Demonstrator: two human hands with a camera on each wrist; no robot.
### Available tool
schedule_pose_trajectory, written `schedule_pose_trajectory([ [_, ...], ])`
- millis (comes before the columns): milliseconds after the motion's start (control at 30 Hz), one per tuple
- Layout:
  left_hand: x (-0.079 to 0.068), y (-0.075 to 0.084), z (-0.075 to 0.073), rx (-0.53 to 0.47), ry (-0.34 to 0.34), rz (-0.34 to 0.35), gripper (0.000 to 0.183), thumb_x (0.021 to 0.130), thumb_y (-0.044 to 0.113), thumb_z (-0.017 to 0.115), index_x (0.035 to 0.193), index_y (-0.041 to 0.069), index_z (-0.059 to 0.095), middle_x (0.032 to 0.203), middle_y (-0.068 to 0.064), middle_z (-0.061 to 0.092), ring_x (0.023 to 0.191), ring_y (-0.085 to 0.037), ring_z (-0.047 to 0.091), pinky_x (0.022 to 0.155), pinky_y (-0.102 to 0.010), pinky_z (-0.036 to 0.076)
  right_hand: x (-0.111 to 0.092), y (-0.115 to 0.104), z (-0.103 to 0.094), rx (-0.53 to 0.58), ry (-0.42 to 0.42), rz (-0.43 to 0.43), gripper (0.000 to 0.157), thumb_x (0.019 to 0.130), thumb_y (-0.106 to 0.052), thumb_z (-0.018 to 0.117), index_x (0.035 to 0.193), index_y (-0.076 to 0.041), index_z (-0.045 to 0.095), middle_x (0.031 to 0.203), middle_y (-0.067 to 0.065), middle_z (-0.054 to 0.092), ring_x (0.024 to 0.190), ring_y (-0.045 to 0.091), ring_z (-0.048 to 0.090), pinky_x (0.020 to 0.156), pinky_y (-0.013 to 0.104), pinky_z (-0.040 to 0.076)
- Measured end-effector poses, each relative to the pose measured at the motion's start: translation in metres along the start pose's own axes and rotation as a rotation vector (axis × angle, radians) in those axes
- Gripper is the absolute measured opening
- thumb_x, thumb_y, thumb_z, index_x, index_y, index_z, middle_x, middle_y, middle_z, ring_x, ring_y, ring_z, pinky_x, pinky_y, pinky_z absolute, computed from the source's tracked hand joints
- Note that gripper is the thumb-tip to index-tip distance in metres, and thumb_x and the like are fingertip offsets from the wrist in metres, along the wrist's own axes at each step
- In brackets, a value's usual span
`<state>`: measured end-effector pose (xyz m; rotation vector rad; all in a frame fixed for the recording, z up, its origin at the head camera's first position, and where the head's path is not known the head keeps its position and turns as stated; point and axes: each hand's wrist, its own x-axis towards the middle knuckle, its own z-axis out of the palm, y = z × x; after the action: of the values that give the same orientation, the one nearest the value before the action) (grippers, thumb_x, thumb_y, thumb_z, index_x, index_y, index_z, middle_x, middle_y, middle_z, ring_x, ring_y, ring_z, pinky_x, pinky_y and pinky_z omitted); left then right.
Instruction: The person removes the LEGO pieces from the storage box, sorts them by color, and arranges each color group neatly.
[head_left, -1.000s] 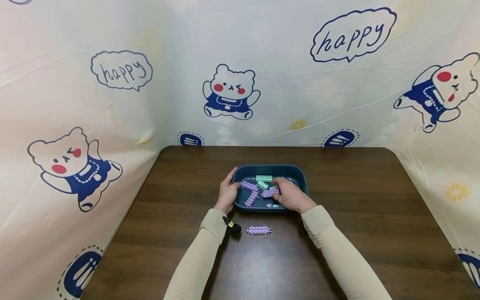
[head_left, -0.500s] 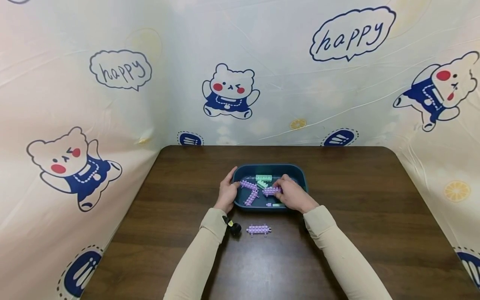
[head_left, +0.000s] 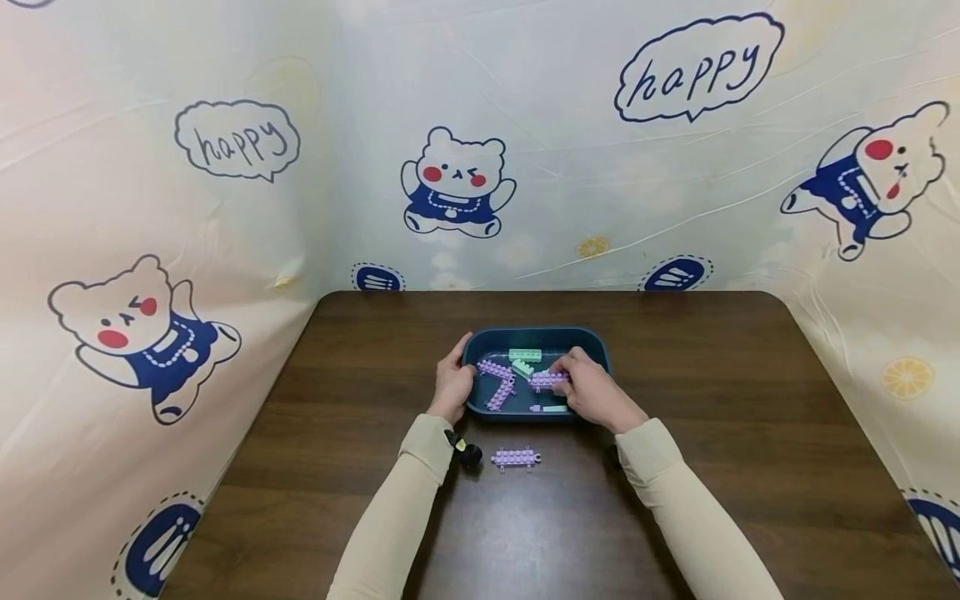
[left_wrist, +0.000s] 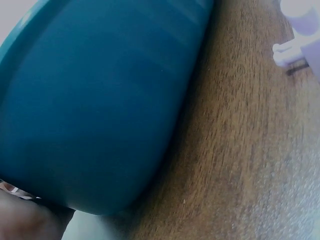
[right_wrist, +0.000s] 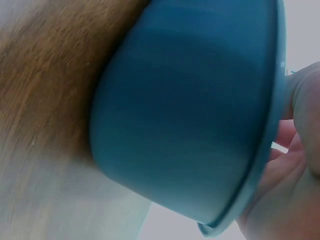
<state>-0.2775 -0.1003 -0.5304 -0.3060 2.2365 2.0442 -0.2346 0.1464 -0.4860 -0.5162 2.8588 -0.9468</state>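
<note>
A dark teal plastic tray (head_left: pixel 540 337) holds purple and mint-green building blocks. My left hand (head_left: pixel 453 385) grips the tray's left end, thumb over the rim and fingers outside. Inside the tray, my right hand (head_left: pixel 596 393) pinches a studded purple building-block strip (head_left: pixel 546 381) by its right end, close over the tray floor. Left of it lie purple strips (head_left: pixel 498 383) forming an angle. The tray's outer wall (left_wrist: pixel 100 100) fills much of the left wrist view. In the right wrist view, its wall (right_wrist: pixel 185 110) hides the blocks and my right fingertips.
Mint-green blocks (head_left: pixel 525 355) lie at the tray's back and middle, and a thin purple-and-green piece (head_left: pixel 553 409) near its front wall. Another purple strip (head_left: pixel 516 458) with side pegs sits on the brown wooden table (head_left: pixel 360 500) before the tray. A printed curtain (head_left: pixel 555 100) stands behind.
My right hand has shifted slightly right with the purple strip, which has turned from tilted to nearly level. My left hand stays at the tray's left end.
</note>
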Motion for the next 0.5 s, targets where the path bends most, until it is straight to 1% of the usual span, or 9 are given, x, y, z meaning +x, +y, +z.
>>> schedule_pose_trajectory([
  [300,0.0,0.0,0.0,-0.009,0.009,-0.003,0.067,0.091,-0.009,0.043,0.148,0.027,0.043,0.153,-0.002,0.037,0.14,-0.025,0.031,0.112,-0.049,0.026,-0.016,-0.003,-0.004,-0.002,0.047,-0.023,0.021,0.092,-0.013,0.066,0.112,-0.005,0.065,0.104,0.003,0.051,0.09,0.018,0.054,0.088,0.036,0.053],
  [400,0.0,0.0,0.0,-0.005,0.007,-0.004,0.067,0.091,-0.008,0.043,0.148,0.027,0.043,0.153,-0.002,0.037,0.14,-0.025,0.031,0.112,-0.049,0.026,-0.023,-0.005,-0.006,-0.016,0.062,-0.03,0.021,0.091,-0.013,0.068,0.111,-0.007,0.066,0.103,0.002,0.051,0.092,0.019,0.053,0.09,0.037,0.049],
  [500,0.0,0.0,-0.001,-0.002,0.004,-0.004,0.067,0.092,-0.008,0.043,0.148,0.027,0.042,0.154,-0.002,0.036,0.14,-0.026,0.031,0.112,-0.05,0.026,-0.029,-0.006,-0.008,-0.041,0.085,-0.039,0.02,0.09,-0.014,0.069,0.109,-0.009,0.066,0.102,0.001,0.052,0.092,0.02,0.052,0.087,0.038,0.043],
])
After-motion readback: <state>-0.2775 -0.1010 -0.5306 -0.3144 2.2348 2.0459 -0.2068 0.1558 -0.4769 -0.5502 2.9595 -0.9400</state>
